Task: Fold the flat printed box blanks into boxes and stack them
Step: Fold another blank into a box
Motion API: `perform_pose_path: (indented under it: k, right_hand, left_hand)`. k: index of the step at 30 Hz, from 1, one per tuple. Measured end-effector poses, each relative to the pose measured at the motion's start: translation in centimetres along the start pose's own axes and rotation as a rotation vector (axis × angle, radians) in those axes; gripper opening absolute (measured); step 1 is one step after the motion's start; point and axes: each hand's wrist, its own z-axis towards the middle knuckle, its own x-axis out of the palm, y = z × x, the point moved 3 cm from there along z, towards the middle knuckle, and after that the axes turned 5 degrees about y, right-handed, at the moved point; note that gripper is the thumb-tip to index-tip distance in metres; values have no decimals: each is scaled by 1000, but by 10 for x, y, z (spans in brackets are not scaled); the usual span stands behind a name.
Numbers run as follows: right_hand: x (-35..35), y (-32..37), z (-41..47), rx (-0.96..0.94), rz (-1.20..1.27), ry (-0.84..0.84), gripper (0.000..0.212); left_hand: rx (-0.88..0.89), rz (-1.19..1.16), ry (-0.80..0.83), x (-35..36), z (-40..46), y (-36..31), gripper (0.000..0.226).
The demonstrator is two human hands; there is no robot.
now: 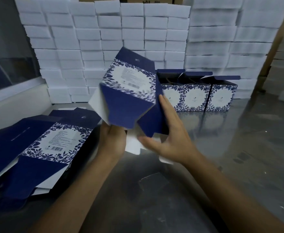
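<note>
A shiny metal table reflects soft overhead light. Behind it, stacked white foam blocks form a wall across the back, taller on the right. Brown cardboard shows at the right edge and top. At left stands a glass panel above a pale ledge

Your half-opened box: navy card, blue floral border round a white label panel, tilted, raised off the table, bottom flaps loose. Your flat blanks: same print, piled at left. Your folded boxes: upright row behind, top flaps open.
</note>
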Motion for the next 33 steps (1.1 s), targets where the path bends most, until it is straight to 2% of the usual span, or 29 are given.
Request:
perform_pose_path:
  k: [1, 5, 8, 11, 14, 17, 20, 24, 26, 29, 31, 33]
  right_hand:
    - [-1, -2, 1, 2, 74, -34, 97]
    - [-6, -12, 2, 47, 207, -269, 35]
    - [-10, -18, 3, 139, 273, -389, 33]
    - [-16, -13, 5, 134, 347, -458, 10]
    - [-25, -13, 5, 104, 427, -555, 33]
    - [-28, -10, 6, 23, 264, -539, 29]
    - [-22, -14, 5, -82, 13, -396, 31]
    - [-9, -16, 6, -54, -53, -98, 60]
    - [-5, -18, 5, -3, -104, 23, 72]
    - [-4, -22, 3, 37, -137, 133, 81]
    - [-4, -22, 2, 58, -61, 203, 87]
    - [1, -20, 0, 135, 76, 252, 84]
  left_hand:
    - [31, 72, -31, -1, 1, 2, 22]
    - [72, 37, -154, -10, 4, 12, 43]
    - [58, 89, -195, -12, 4, 11, 43]
    - [65, 61, -205, -14, 3, 12, 51]
    - [91, 8, -217, -16, 4, 13, 68]
    - [151, 32, -251, -18, 3, 12, 72]
    - [281, 159, -317, -19, -1, 6, 74]
    - [433, 277, -397, -19, -7, -1, 40]
    - [390, 279, -421, -20, -4, 1, 39]
    - [212, 161, -453, -27, 3, 11, 54]
    - [144, 81, -477, -32, 6, 16, 59]
    - [126, 70, -482, -32, 6, 16, 59]
